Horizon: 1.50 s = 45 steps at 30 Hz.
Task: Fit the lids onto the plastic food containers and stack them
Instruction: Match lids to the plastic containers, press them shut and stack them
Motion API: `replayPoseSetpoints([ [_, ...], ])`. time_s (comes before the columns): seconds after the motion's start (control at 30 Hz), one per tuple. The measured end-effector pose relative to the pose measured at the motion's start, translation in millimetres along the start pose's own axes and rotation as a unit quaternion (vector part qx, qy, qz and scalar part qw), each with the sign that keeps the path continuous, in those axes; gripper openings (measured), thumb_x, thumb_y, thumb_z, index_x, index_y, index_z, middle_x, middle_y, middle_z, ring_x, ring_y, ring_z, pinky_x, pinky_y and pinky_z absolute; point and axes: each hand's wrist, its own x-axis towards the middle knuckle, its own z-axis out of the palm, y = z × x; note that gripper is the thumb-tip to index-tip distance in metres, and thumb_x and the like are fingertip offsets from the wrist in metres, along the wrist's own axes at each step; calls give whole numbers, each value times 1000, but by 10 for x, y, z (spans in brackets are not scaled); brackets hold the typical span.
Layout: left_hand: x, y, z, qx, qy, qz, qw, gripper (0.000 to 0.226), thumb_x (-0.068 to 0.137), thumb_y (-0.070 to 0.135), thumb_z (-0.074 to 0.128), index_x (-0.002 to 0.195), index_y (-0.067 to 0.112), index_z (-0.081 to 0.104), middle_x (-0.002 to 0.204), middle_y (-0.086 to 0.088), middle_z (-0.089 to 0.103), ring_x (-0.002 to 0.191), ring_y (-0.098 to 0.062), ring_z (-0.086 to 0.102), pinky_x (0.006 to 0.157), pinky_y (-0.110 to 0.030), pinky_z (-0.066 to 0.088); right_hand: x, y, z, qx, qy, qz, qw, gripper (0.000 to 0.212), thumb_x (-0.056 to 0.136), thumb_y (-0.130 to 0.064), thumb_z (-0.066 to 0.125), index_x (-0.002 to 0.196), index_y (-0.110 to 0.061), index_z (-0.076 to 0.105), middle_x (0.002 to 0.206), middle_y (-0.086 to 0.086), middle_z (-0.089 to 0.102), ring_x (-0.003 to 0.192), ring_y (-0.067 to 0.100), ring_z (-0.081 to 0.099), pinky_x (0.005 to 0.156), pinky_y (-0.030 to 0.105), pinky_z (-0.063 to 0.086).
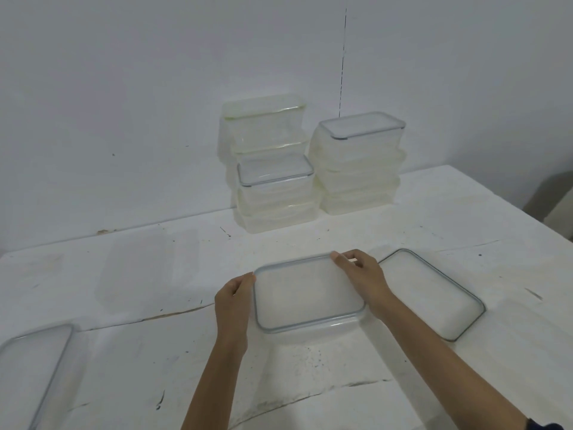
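Observation:
A clear plastic container (313,332) sits on the white table in front of me, with a grey-rimmed clear lid (305,293) lying on top of it. My left hand (235,296) grips the lid's left edge near the far corner. My right hand (359,271) pinches the lid's far right corner, fingers curled over the rim. A second loose lid (434,293) lies flat on the table just right of my right wrist. A third lid (34,367) lies at the near left edge of view.
Three stacks of lidded clear containers stand against the wall: a tall one (263,128) behind a shorter one (276,193), and another (359,162) to their right. The white table (155,305) ends at the right (527,218).

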Motion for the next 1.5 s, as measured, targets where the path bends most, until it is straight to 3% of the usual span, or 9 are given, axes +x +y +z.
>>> replayPoseSetpoints([
  [0.17,72,-32,96,6,6,45,999,12,87,26,66,91,16,71,85,5,66,81,-9,57,71,-19,43,6,-32,20,9,24,-39,999,23,89,-33,63,81,-13,71,68,-11,56,75,13,51,65,17,38],
  [0.27,130,-44,92,15,5,52,998,15,86,24,67,95,14,73,85,6,68,84,-10,60,80,-25,48,-13,-19,12,17,13,-38,999,29,90,-30,63,87,-3,73,89,7,71,94,26,62,81,24,45],
  [0.33,179,-47,64,26,-5,48,998,16,86,21,66,97,11,74,91,2,71,92,-17,63,90,-35,50,-29,-16,-13,26,-2,-29,999,25,90,-26,62,95,-5,74,100,4,72,103,21,63,89,27,45],
  [0.57,203,-31,11,34,-36,38,998,15,88,18,65,100,15,72,104,2,70,106,-18,61,102,-40,45,-104,36,69,37,67,-29,997,12,88,-30,65,90,-19,72,85,-12,63,89,10,57,76,22,37],
  [0.73,184,-51,62,48,-1,53,997,18,89,23,64,103,16,72,97,7,70,98,-13,62,98,-38,46,-103,57,82,-20,112,-66,991,18,87,-34,65,93,-19,73,94,-3,66,92,11,58,68,10,36],
  [0.93,132,-17,70,80,-4,80,994,19,91,20,60,106,15,71,90,17,66,90,-2,58,89,-27,43,-68,43,12,25,19,-12,999,15,89,-32,63,90,-19,69,94,-1,59,91,13,54,71,17,39],
  [1.13,120,-22,16,99,-55,74,991,20,91,24,60,107,23,72,95,17,67,98,-3,59,94,-26,43,7,67,-139,27,-29,27,999,14,82,-34,71,89,-23,76,96,-3,73,102,15,62,98,35,46],
  [1.37,31,-95,169,65,36,103,992,15,93,22,58,100,25,71,93,20,64,93,3,56,78,-14,40,-144,25,12,-7,82,-50,995,11,89,-28,63,88,-19,69,84,-10,64,87,10,57,69,17,40],
  [1.5,96,-72,213,48,53,102,992,13,91,19,61,99,19,71,91,15,65,97,-8,61,78,-14,43,-13,9,19,31,68,-39,996,14,85,-23,68,93,-11,69,81,-4,61,79,12,55,59,5,40],
])
